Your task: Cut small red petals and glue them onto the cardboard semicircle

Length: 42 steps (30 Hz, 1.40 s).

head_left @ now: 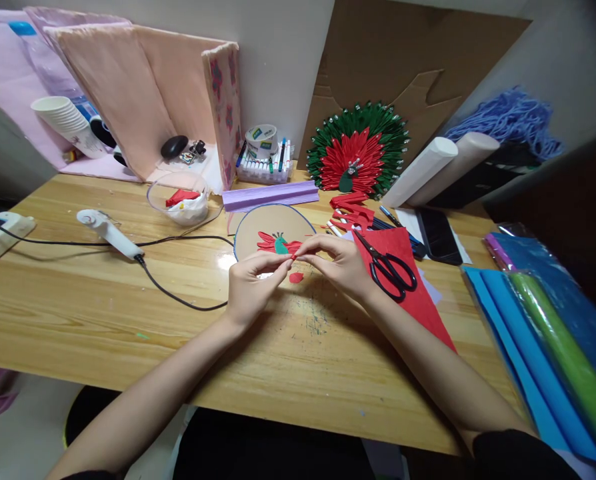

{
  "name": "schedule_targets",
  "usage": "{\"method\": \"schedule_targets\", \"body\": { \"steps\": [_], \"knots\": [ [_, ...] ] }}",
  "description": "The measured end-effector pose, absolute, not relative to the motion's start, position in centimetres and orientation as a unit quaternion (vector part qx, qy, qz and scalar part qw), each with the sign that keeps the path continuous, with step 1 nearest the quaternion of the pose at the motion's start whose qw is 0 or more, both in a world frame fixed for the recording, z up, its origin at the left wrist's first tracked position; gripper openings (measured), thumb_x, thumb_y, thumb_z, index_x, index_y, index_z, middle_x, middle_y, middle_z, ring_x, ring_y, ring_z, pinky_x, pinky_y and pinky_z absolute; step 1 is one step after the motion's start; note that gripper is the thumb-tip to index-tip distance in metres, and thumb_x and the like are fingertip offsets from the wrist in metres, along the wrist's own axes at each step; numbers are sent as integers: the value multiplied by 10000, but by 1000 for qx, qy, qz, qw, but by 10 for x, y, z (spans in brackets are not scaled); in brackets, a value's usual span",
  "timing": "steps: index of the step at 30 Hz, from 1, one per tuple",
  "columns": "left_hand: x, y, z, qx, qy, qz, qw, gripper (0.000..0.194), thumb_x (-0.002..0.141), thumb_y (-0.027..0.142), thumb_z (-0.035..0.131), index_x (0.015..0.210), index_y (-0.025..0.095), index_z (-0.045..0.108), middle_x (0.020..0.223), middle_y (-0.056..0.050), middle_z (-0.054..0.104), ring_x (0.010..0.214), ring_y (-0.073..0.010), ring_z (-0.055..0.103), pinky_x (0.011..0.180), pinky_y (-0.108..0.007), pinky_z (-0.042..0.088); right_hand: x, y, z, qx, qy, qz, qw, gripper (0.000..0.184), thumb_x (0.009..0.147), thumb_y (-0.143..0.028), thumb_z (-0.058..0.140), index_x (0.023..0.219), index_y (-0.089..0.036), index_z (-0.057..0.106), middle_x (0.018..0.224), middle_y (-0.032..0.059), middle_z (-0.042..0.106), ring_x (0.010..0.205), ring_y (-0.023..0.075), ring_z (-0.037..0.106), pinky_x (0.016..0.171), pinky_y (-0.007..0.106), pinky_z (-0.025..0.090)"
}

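My left hand [255, 283] and my right hand [339, 267] meet fingertip to fingertip above the table, both pinching a tiny piece of red paper [293, 256], mostly hidden by the fingers. Just below it lies a small cut red paper petal [296, 277]. Behind the hands rests a round cardboard disc [253, 223] with a dark blue edge, bearing a green paper bird body [281, 246] and several red paper feathers [267, 241]. Black-handled scissors [391, 270] lie on a red paper sheet [431, 313] beside my right forearm.
A white glue gun [111, 233] with a black cord lies at left. Behind it stands a clear bowl [154, 200] of scraps. A finished red and green peacock [398, 133] leans on cardboard [403, 40]. Markers [261, 167], a phone [439, 235] and wrapped paper rolls [508, 333] surround the work.
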<state>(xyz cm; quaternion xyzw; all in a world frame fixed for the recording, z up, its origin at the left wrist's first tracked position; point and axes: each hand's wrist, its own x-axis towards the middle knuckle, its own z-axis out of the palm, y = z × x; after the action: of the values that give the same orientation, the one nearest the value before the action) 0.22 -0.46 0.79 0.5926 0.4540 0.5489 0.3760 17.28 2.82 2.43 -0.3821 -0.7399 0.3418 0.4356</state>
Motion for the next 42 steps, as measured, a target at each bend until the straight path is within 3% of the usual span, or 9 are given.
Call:
{"method": "schedule_targets", "body": {
  "steps": [17, 24, 29, 36, 42],
  "knots": [
    [2, -4, 7, 564, 479, 520, 427, 177, 732, 272, 672, 861, 170, 736, 847, -76, 723, 755, -170, 665, 712, -278, 537, 173, 31, 24, -407, -683, 421, 436, 58, 754, -206, 671, 799, -195, 704, 815, 30, 699, 795, 167, 645, 764, 325, 515],
    [1, 0, 9, 493, 489, 511, 507, 237, 697, 292, 701, 872, 134, 729, 824, -89, 730, 741, -178, 680, 734, -295, 548, 169, 33, 20, -387, -613, 542, 425, 259, 690, -275, 733, 907, -195, 618, 855, 20, 656, 791, 142, 639, 776, 313, 534],
    [2, 1, 10, 483, 487, 512, 517, 218, 675, 277, 719, 834, 128, 730, 765, -76, 731, 710, -172, 684, 723, -290, 558, 169, 31, 16, -352, -625, 539, 441, 233, 700, -271, 727, 848, -209, 557, 809, -4, 624, 761, 131, 629, 730, 291, 535],
    [1, 1, 10, 472, 482, 510, 534, 197, 665, 268, 725, 811, 135, 726, 771, -80, 734, 699, -181, 694, 715, -316, 576, 172, 28, 16, -358, -703, 447, 421, 36, 767, -174, 630, 801, -181, 639, 796, 22, 636, 770, 139, 618, 748, 305, 518],
    [1, 1, 12, 480, 486, 506, 527, 200, 656, 278, 730, 794, 134, 727, 779, -89, 733, 696, -189, 693, 715, -323, 572, 173, 29, 20, -341, -733, 427, 405, 95, 792, -162, 587, 799, -183, 679, 815, 39, 640, 798, 146, 609, 733, 306, 509]
  ]
}}
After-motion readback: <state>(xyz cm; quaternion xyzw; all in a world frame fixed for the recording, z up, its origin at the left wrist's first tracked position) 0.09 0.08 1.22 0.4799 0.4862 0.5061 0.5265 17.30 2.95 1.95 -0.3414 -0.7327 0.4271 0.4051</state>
